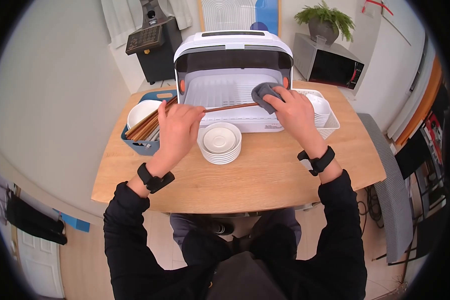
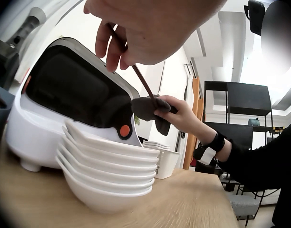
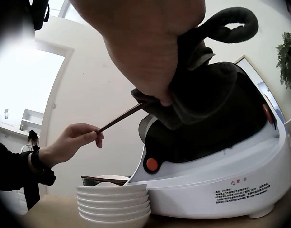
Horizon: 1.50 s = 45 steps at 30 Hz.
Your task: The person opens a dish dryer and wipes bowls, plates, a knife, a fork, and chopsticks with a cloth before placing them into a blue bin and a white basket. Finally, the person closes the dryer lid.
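Note:
My left hand (image 1: 177, 129) pinches one end of a dark brown wooden chopstick (image 1: 231, 107), held level above the table. At its other end, my right hand (image 1: 296, 114) grips a bunched grey cloth (image 1: 263, 95) around the stick. In the right wrist view the cloth (image 3: 202, 97) hides that tip, and a loop hangs from it. Both hands are up in front of a white dish cabinet (image 1: 230, 124) with its dark front lid raised. Below the chopstick stands a stack of white bowls (image 1: 220, 157) with a small saucer (image 1: 219, 140) on top.
At the left, a blue basket (image 1: 144, 148) holds a white bowl (image 1: 139, 114) and a bundle of chopsticks (image 1: 146, 127). A white basket (image 1: 329, 131) with stacked white bowls (image 1: 319, 110) stands right. Behind are a microwave (image 1: 332, 65) and a potted plant (image 1: 321, 27).

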Available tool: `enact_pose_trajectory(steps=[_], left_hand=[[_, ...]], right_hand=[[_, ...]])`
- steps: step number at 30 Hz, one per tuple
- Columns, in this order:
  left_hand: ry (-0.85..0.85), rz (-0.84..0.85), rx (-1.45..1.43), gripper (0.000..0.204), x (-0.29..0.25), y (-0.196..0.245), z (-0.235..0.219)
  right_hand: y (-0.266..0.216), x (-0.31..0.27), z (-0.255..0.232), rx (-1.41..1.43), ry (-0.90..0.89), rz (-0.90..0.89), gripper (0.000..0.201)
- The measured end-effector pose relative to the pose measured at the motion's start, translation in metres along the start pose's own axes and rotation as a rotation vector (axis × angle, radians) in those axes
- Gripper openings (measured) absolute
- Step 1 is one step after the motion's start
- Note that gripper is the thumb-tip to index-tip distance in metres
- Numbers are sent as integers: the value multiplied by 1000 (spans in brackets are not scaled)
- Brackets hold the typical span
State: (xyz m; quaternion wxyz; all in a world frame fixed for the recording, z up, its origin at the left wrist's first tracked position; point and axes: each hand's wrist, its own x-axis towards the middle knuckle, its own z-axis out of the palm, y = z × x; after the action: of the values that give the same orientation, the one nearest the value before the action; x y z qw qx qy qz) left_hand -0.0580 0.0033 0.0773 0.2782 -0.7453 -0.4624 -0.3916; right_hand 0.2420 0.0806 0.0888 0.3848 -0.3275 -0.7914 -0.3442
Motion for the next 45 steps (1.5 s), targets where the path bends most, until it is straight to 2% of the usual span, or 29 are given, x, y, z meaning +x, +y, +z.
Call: enact_pose_trajectory(steps=[2, 5, 8, 9, 12, 13, 16, 19, 22, 24, 25, 26, 28, 30, 33, 36, 39, 45], left_hand=[[119, -63, 75, 22, 13, 9, -1], [333, -89, -32, 26, 22, 18, 5], [43, -132, -140, 24, 21, 29, 11], [-24, -158, -202, 23, 24, 32, 16], [-53, -361, -645, 25, 33, 36, 35], [-27, -356, -675, 28, 36, 38, 38], [-123, -593, -920, 30, 39, 41, 38], [-163, -617, -1061, 33, 35, 37, 39], [-12, -734, -1229, 32, 36, 21, 32], [200, -784, -1099, 31, 38, -2, 19], [203, -734, -1095, 31, 38, -19, 8], [223, -774, -1074, 31, 33, -28, -4], [299, -718, -903, 31, 30, -38, -25], [311, -655, -718, 31, 20, -63, -39], [200, -650, -550, 28, -7, -109, -40], [-206, -689, -219, 25, -19, -139, -47], [-426, -656, -54, 25, -24, -167, -45], [-607, -654, 131, 23, -26, -200, -37]], right_hand=[[-8, -4, 0, 64, -62, 75, 28], [-24, -3, -10, 261, -289, 332, 29], [-40, 5, -14, 540, -322, 486, 34], [-46, 7, -15, 671, -344, 487, 38], [-61, 10, -13, 903, -471, 507, 39], [-65, 10, -13, 971, -506, 508, 39], [-69, 15, -15, 1069, -594, 594, 40], [-71, 7, -9, 981, -544, 588, 40], [-69, 3, -13, 995, -548, 581, 39], [-65, -8, -6, 994, -439, 610, 39], [-61, -12, -4, 990, -382, 623, 39], [-56, -12, -6, 981, -360, 635, 38], [-45, -9, -13, 966, -312, 670, 38], [-35, -10, -14, 949, -345, 700, 37], [-22, -15, -10, 989, -342, 720, 37], [-17, -15, -18, 954, -443, 722, 38], [-14, -22, -14, 924, -461, 724, 40], [-13, -31, -14, 902, -458, 711, 40]])
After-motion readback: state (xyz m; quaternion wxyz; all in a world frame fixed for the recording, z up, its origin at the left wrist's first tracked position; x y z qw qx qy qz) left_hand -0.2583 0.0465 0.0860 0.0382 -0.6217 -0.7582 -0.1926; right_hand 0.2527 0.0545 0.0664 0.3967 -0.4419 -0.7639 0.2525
